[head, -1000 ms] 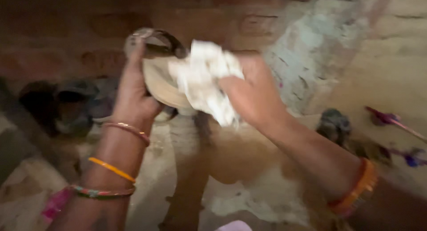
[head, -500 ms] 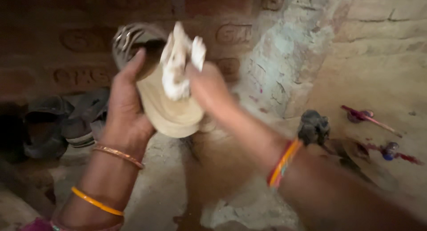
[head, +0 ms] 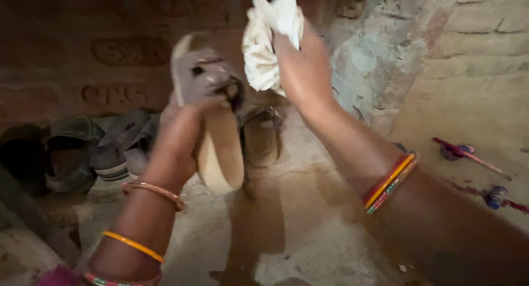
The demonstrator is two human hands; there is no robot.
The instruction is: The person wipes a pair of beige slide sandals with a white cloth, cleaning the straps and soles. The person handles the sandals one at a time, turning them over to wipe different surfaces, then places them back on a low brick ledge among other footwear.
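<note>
A: Around us first: a brick wall up on the right, rough and patchy, and a dirt floor below our arms. Against the dark wall on the left, a row of worn shoes, lying close together.

B: And one more sandal on the floor, just behind the one we hold, partly hidden by it. On the far right, a thin pink stick and a small blue bit, well apart from our hands.

A: Nothing lies between the two hands; the arms cross the lower view and cover much of the floor.

B: Now the slipper. Our left hand grips it at the middle, fingers wrapped round it. It stands nearly upright, tan sole towards us, a grey strap at the top. Blurred, so we can't read finer detail.

A: The right hand is clenched on a white rag, crumpled and stained, raised beside the slipper's top, just apart from it.

B: Bangles on both wrists.
</note>
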